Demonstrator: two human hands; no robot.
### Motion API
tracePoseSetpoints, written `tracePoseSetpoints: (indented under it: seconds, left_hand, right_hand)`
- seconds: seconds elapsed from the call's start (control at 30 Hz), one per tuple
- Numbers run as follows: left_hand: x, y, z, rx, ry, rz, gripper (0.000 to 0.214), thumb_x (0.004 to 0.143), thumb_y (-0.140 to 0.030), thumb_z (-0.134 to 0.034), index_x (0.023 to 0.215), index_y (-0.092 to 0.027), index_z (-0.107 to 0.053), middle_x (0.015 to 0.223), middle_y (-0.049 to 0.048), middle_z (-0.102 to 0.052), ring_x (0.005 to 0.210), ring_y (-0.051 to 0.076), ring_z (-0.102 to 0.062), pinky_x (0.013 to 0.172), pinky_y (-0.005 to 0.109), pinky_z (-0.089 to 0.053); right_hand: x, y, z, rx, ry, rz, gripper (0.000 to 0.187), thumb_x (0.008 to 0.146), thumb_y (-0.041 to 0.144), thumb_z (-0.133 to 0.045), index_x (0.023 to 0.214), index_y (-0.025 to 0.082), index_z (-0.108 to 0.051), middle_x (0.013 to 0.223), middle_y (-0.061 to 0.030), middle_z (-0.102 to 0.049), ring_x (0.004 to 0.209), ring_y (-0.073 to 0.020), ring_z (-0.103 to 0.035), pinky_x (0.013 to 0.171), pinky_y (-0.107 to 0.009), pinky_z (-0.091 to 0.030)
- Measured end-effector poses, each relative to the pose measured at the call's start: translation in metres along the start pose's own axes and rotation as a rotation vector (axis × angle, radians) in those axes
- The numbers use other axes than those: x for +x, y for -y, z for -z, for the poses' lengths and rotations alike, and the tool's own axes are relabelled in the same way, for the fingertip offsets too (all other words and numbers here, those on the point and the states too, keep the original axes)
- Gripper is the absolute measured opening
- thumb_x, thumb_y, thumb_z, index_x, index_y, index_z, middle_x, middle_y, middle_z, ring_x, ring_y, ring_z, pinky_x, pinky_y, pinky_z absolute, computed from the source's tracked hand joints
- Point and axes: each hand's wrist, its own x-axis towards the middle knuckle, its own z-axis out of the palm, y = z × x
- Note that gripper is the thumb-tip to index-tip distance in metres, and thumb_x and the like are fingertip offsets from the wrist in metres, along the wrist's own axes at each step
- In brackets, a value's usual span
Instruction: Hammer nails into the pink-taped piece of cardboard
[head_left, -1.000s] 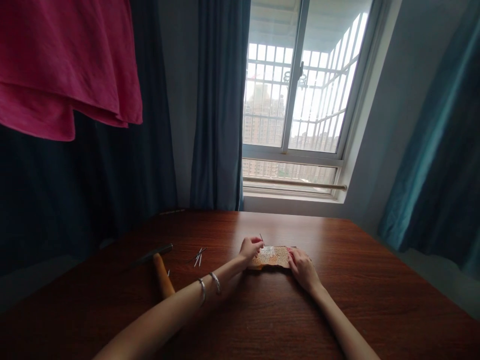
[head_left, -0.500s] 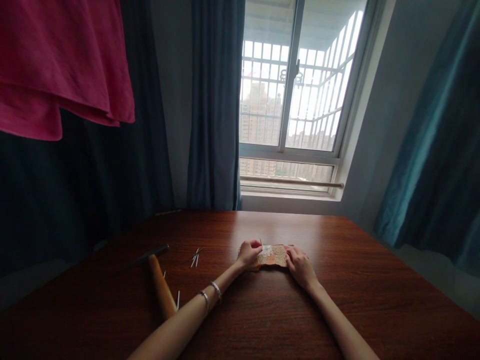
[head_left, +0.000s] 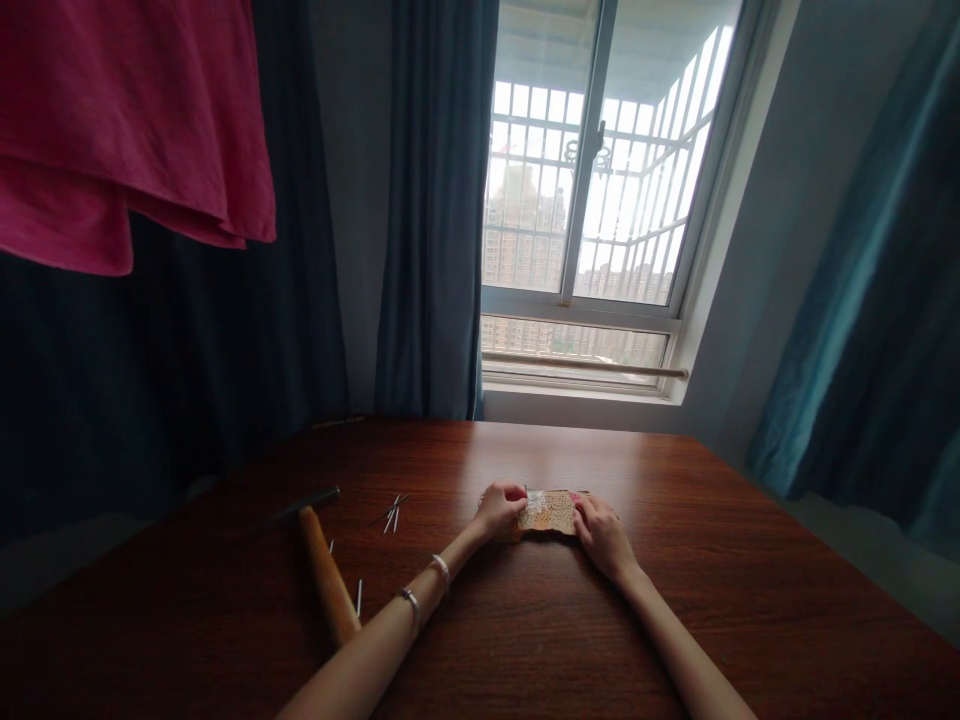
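Observation:
A small dotted, tan piece of cardboard (head_left: 551, 512) with white and orange patches and a wavy near edge lies on the wooden table. At its left side, my left hand (head_left: 500, 510) is closed in a pinch on a thin dark nail (head_left: 526, 491), which stands roughly upright above the cardboard. Whether its lower end touches the sheet I cannot tell. My right hand (head_left: 602, 530) grips the right edge of the cardboard, its thumb hidden from clear view. Two silver bangles (head_left: 439, 572) are on my left forearm.
A hammer (head_left: 328, 580) with a wooden handle lies to the left, partly behind my left forearm. Several loose nails (head_left: 391, 515) lie beyond it, and another nail (head_left: 359, 598) is beside the handle. Pink cloth (head_left: 135, 140) hangs at upper left. Curtains flank the window (head_left: 585, 200).
My left hand has shifted slightly right across the cardboard with the nail, which now shows lower beside the fingertips. My right hand stays at the right edge. The view has tilted slightly.

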Motion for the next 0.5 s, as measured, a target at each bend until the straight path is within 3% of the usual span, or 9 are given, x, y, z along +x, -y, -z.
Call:
tracePoseSetpoints:
  seconds: [0.2,0.37,0.5]
  left_hand:
    - [-0.009,-0.015,0.005,0.091,0.018,0.055,0.024,0.068,-0.030,-0.055,0.080,-0.016,-0.071,0.081,0.0044,-0.071,0.079,0.019,-0.062,0.069,0.024,-0.045]
    - [-0.009,-0.014,0.004,0.081,0.049,0.005,0.025,0.069,-0.030,-0.054,0.081,-0.015,-0.071,0.083,0.0051,-0.071,0.077,0.018,-0.062,0.068,0.023,-0.044]
    - [-0.008,-0.012,0.004,0.070,0.038,-0.030,0.025,0.069,-0.028,-0.052,0.080,-0.014,-0.071,0.081,0.0054,-0.070,0.076,0.017,-0.062,0.069,0.023,-0.044]
  right_hand:
    - [-0.001,0.000,0.000,0.013,0.001,0.003,0.024,0.088,0.023,-0.035,0.093,0.022,-0.058,0.099,-0.0073,-0.062,0.094,-0.0205,-0.056,0.083,-0.032,-0.042]
    - [0.001,0.000,0.003,0.054,-0.007,-0.025,0.026,0.087,0.021,-0.035,0.097,0.021,-0.058,0.099,-0.0075,-0.062,0.094,-0.0207,-0.056,0.084,-0.032,-0.041]
    - [0.002,0.042,0.015,0.102,-0.118,-0.033,0.028,0.086,0.018,-0.036,0.104,0.020,-0.057,0.100,-0.0088,-0.061,0.096,-0.0216,-0.054,0.086,-0.033,-0.040]
